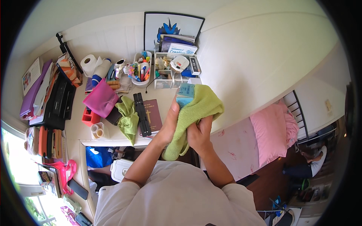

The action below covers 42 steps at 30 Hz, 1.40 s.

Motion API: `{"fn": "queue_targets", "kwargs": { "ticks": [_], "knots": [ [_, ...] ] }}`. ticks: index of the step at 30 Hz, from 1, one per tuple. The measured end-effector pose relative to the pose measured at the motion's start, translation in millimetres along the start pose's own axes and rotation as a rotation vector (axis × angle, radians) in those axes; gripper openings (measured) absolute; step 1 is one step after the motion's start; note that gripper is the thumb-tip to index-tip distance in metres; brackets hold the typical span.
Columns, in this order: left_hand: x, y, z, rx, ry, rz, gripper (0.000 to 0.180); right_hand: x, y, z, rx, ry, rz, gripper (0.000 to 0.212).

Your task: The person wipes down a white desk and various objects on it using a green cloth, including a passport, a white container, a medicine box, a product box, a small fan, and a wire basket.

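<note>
Above the desk's front edge, my left hand [171, 119] is wrapped round a small light-blue box [185, 95] with dark print. A lime-green cloth [201, 101] drapes over the box's right side and hangs down between my wrists. My right hand [201, 136] grips the cloth from below, its fingers mostly hidden in the folds. Left of my hands, a maroon book with a gold cross [154, 115] lies on the desk [124, 92]. Beside it are a folded black stand [141, 113] and a second green cloth [127, 117], crumpled.
A white organizer [163, 83] and a tub of pens [141, 77] stand at the back. A pink pouch [101, 98] and a tape roll [98, 132] sit at left, near a black printer [60, 103]. A bed with a pink pillow [269, 132] and a seated person [311, 162] are at right.
</note>
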<state>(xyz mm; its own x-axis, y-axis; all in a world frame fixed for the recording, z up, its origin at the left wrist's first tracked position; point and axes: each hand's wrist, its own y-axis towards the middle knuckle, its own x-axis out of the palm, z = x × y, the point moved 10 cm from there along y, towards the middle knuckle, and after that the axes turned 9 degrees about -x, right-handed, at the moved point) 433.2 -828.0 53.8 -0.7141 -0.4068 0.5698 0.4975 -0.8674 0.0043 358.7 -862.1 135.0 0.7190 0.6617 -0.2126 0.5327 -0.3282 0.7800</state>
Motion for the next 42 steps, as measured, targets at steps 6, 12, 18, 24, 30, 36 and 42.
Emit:
{"fn": "queue_targets", "kwargs": {
  "ticks": [6, 12, 18, 24, 30, 36, 42],
  "knots": [
    [0, -1, 12, 0.002, -0.012, -0.019, 0.081, 27, -48, 6, -0.109, -0.149, -0.298, 0.035],
    [-13, 13, -4, 0.209, 0.038, 0.031, 0.076, 9, -87, 84, 0.248, 0.196, -0.162, 0.053],
    [-20, -1, 6, 0.203, 0.256, 0.041, 0.075, 16, -77, 99, 0.617, 0.41, 0.109, 0.037],
    [-55, -24, 12, 0.269, 0.422, 0.211, 0.074, 42, -80, 117, 0.324, 0.2, -0.144, 0.034],
    [-157, -104, -13, 0.214, 0.387, 0.554, 0.066, 74, -92, 119, 0.538, 0.206, -0.497, 0.02],
    [-233, -211, 20, 0.42, 1.278, 1.244, 0.07, 49, -121, 161, 0.701, 0.273, -0.426, 0.02],
    [-289, -214, -43, 0.126, 0.977, 1.44, 0.062, 2, -129, 192, 0.719, 0.196, -0.333, 0.022]
  ]
}}
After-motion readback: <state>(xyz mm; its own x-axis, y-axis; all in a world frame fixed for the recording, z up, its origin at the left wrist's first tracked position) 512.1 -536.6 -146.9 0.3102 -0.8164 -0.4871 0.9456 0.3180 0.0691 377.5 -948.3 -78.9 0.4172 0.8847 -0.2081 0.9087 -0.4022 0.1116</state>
